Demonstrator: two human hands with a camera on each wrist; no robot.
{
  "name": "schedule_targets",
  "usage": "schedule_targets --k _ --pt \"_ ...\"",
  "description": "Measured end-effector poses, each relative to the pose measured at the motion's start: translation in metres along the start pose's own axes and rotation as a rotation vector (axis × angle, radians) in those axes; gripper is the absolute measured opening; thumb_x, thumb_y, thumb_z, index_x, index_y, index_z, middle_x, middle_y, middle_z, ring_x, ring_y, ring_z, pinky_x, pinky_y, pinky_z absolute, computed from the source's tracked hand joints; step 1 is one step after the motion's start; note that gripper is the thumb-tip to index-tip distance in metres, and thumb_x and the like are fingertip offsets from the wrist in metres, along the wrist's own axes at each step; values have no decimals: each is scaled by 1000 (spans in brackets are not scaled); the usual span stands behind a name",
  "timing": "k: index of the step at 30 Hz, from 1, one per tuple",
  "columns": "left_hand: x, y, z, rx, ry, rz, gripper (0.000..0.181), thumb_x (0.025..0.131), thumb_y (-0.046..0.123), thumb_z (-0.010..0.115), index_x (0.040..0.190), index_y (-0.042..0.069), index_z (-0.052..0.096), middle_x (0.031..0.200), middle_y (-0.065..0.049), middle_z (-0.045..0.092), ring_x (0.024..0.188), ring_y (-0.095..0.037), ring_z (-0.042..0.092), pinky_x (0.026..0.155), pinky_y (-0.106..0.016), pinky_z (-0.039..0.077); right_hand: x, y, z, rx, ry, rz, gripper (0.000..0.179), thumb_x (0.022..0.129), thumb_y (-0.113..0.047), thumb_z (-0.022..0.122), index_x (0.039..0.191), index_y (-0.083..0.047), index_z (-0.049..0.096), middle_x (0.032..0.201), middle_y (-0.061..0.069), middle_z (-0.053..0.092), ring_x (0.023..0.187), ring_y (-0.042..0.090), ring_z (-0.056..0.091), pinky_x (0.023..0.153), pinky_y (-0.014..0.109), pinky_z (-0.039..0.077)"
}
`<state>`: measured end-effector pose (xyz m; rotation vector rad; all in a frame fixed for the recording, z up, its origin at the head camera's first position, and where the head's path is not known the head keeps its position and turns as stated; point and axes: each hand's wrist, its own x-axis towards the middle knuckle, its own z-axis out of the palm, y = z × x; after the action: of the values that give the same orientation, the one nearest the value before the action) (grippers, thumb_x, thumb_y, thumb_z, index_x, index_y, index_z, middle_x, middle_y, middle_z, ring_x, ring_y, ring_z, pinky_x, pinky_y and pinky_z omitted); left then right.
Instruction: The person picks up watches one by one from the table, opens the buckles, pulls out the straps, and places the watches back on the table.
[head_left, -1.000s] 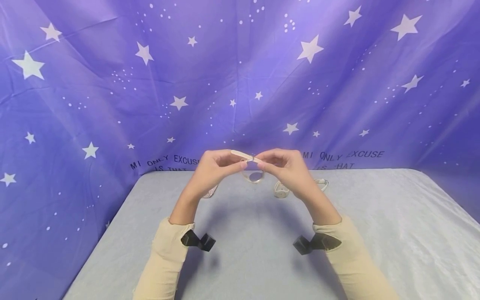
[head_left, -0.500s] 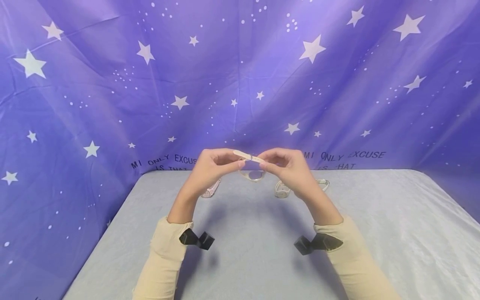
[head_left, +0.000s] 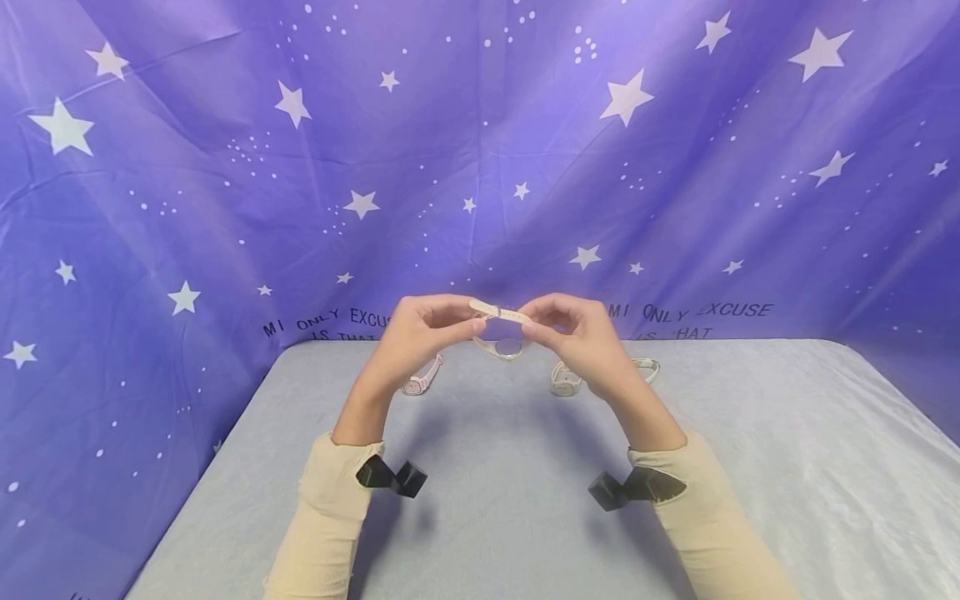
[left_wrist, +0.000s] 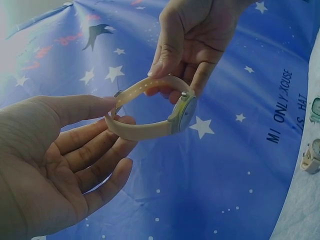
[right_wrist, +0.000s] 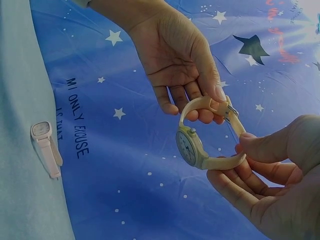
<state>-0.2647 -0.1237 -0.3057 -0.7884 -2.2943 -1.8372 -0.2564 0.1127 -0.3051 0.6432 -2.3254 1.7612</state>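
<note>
A cream wristwatch (right_wrist: 188, 148) with a round dial hangs in the air between both hands, its strap looped through a metal buckle (right_wrist: 230, 113). In the head view, my left hand (head_left: 427, 329) pinches the strap beside the buckle between thumb and index finger. Opposite it, my right hand (head_left: 576, 329) pinches the holed part of the strap (head_left: 513, 316). The strap's free tip points up and left past the buckle. In the left wrist view, the row of holes shows along the upper strap, and the other fingers of my left hand sit loosely curled beneath.
On the grey cloth-covered table (head_left: 495, 500) lie a pink watch (head_left: 422, 379) at left and a cream watch (head_left: 565, 379) at right. Farther right, a pale green watch (left_wrist: 315, 109) is partly hidden by the right hand in the head view. A purple star-printed curtain (head_left: 420, 150) hangs behind.
My hands have drawn slightly apart. More of the holed strap shows between my fingers, and the buckle has shifted slightly left. The pink watch is less covered by my left hand.
</note>
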Motion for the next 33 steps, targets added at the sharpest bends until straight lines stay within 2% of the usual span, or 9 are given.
schedule_targets --k 16,20,24,29,33 --pt "0 -1 -6 14 10 -11 26 89 10 78 114 3 75 107 -12 78 96 -23 76 89 -36 62 1 -1 1 9 0 55 18 91 1 71 109 7 70 107 23 73 90 10 72 85 23 57" --pt "-1 0 -8 19 15 -10 26 89 9 78 114 3 75 108 -16 77 98 -27 76 90 -36 61 1 0 1 5 2 70 19 91 1 70 109 6 69 109 23 73 95 18 73 86 24 57" --pt "-1 -1 -9 23 17 -14 26 89 10 78 114 3 75 110 -19 76 97 -25 76 90 -36 61 2 1 2 4 5 86 19 92 0 70 110 6 69 108 21 73 99 26 72 86 24 57" --pt "-1 -2 -11 39 18 -21 24 89 12 78 113 5 76 107 -13 78 96 -20 76 91 -36 61 2 2 1 19 4 98 19 93 0 69 110 6 69 107 22 74 93 17 72 86 24 58" --pt "0 -2 -12 52 19 -22 24 90 13 78 112 6 77 106 -13 78 96 -22 76 90 -35 61 3 3 2 45 1 104 19 93 3 67 111 8 68 108 26 72 90 11 71 87 24 59"
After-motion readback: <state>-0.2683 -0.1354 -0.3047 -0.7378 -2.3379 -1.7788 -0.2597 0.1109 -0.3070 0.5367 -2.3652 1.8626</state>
